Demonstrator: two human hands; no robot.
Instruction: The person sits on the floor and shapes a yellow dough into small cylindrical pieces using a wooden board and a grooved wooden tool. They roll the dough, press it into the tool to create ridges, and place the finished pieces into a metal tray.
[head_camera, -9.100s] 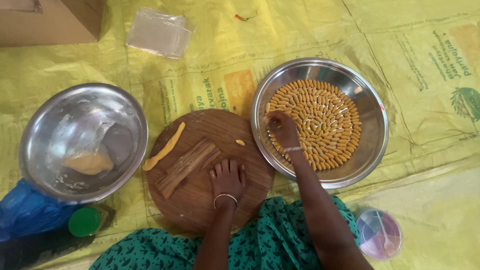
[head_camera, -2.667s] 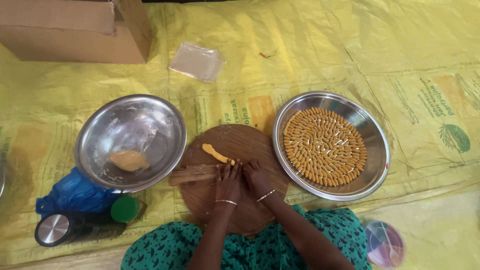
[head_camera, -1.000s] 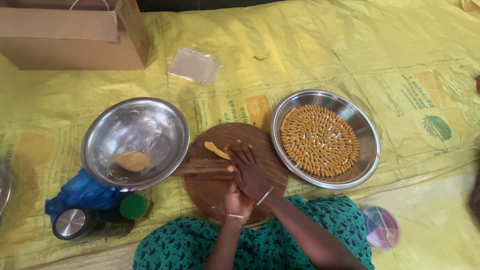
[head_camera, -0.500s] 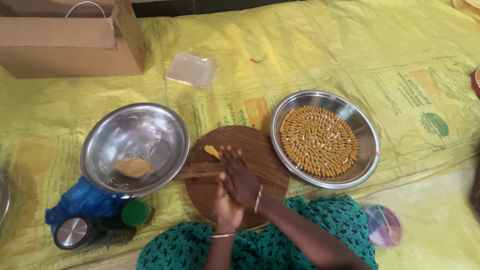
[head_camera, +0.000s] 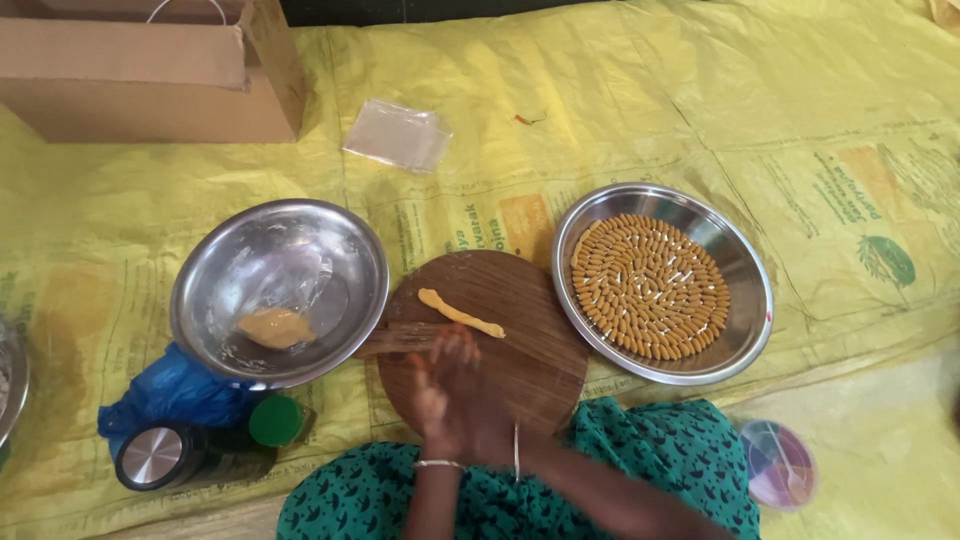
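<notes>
My left hand (head_camera: 428, 398) and my right hand (head_camera: 478, 392) are pressed palm to palm above the near edge of a round wooden board (head_camera: 530, 350). Both are blurred by motion, and whatever lies between the palms is hidden. Just beyond the fingertips, a thin yellow dough rope (head_camera: 460, 313) lies on the board. A flat wooden stick (head_camera: 398, 339) lies across the board's left edge. To the right stands a steel plate (head_camera: 745, 330) filled with rings of small shaped dough pieces (head_camera: 650, 286). On the left, a steel bowl (head_camera: 215, 275) holds a dough lump (head_camera: 276, 327).
A yellow printed sheet (head_camera: 620, 120) covers the floor. A cardboard box (head_camera: 150, 75) and a clear plastic bag (head_camera: 398, 134) lie at the back. A blue bag (head_camera: 165, 392), a green lid (head_camera: 276, 420) and a dark steel-capped container (head_camera: 160, 456) sit near left. A small plastic tub (head_camera: 778, 464) sits near right.
My hands have lifted off the board and the wooden stick and come together palm to palm. The dough rope now lies uncovered on the board. The camera tilted slightly.
</notes>
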